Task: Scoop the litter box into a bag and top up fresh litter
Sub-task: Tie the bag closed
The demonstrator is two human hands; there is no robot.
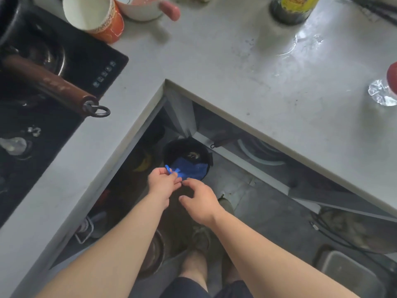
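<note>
A blue plastic bag (190,168) lies in a round black bin (184,148) on the floor, in the inner corner of the L-shaped counter. My left hand (163,182) pinches a blue handle strip of the bag at the bin's near rim. My right hand (198,200) hovers just to the right of it, fingers curled and apart, its fingertips close to the same strip and holding nothing that I can see. Some dark waste shows in the bin behind the bag. No litter box or scoop is in view.
A grey counter (236,67) wraps around the left and back, with a black cooktop (90,61) and a wooden-handled pan (49,82) at left. Cups and jars stand at the back. A grey tub (352,274) sits on the floor at lower right. My feet are below.
</note>
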